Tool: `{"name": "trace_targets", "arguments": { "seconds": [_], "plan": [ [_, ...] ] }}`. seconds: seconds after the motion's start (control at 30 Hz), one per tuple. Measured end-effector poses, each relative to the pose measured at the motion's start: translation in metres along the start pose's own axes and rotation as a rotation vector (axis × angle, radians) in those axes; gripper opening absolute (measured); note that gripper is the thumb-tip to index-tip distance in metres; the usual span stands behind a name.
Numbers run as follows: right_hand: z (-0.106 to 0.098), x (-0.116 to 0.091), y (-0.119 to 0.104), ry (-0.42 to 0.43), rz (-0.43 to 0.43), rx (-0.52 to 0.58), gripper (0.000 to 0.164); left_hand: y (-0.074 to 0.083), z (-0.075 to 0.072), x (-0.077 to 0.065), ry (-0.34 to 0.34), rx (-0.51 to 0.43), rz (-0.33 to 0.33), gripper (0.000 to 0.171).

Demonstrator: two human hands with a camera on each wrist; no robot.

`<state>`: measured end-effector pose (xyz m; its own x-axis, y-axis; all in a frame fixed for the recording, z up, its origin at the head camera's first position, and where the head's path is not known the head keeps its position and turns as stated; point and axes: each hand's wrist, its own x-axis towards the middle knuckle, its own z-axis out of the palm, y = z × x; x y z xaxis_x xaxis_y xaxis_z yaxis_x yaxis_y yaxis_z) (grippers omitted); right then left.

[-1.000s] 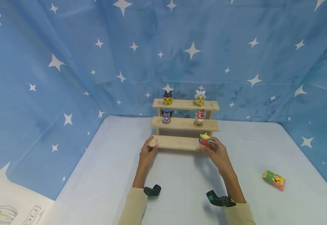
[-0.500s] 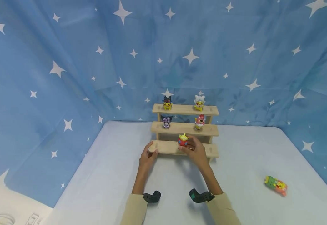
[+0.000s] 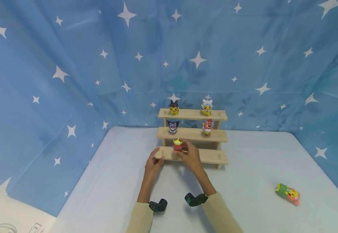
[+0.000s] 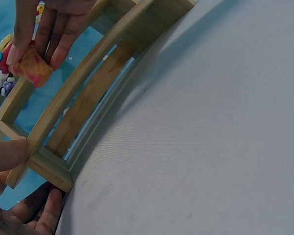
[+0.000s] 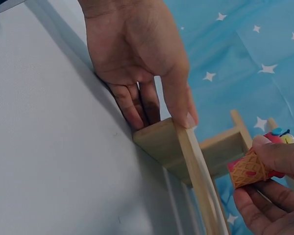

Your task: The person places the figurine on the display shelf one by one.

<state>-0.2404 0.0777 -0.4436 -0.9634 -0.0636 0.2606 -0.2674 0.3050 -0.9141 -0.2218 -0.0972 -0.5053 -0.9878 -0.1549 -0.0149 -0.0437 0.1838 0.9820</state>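
My right hand [image 3: 193, 159] pinches a small toy figurine [image 3: 177, 145] with a red body and a yellow top, held upright close over the left part of the bottom step. In the right wrist view its orange waffle-cone base [image 5: 252, 169] shows between thumb and fingers. A three-tier wooden display shelf [image 3: 211, 156] stands on the white table. My left hand [image 3: 152, 167] grips the left end of its bottom step, thumb on the front edge and fingers around the end, as the right wrist view shows.
Two yellow-faced figurines, one dark-eared [image 3: 174, 108] and one white-hooded [image 3: 207, 107], stand on the top step. A purple figurine [image 3: 173, 127] and a pink one [image 3: 207, 127] occupy the middle step. Another green and orange figurine [image 3: 288, 193] lies at right on the table. A blue starry curtain [image 3: 145, 74] hangs behind.
The right hand has carried the figurine leftward along the bottom step, from its right end to its left part. The left hand has kept its grip on the shelf's left end.
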Motion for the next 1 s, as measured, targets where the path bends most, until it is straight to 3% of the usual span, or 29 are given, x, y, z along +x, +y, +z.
{"name": "trace_targets", "arguments": {
  "seconds": [0.37, 0.57, 0.67, 0.8, 1.0],
  "plan": [
    [0.015, 0.002, 0.003, -0.037, -0.031, -0.016, 0.053, 0.000, -0.001, 0.001, -0.007, 0.006, -0.003, 0.056],
    [0.020, 0.004, 0.007, -0.041, -0.033, -0.052, 0.053, 0.023, -0.005, -0.009, -0.031, -0.015, 0.000, 0.056],
    [0.021, 0.004, 0.009, -0.040, -0.036, -0.074, 0.052, 0.026, -0.005, -0.010, -0.026, -0.008, -0.002, 0.054],
    [0.023, 0.005, 0.011, -0.037, -0.042, -0.071, 0.052, 0.008, -0.001, -0.001, -0.008, -0.019, -0.015, 0.054],
    [0.025, 0.005, 0.013, -0.032, -0.036, -0.064, 0.052, 0.002, 0.000, 0.003, 0.001, -0.020, -0.031, 0.055]
  ]
}}
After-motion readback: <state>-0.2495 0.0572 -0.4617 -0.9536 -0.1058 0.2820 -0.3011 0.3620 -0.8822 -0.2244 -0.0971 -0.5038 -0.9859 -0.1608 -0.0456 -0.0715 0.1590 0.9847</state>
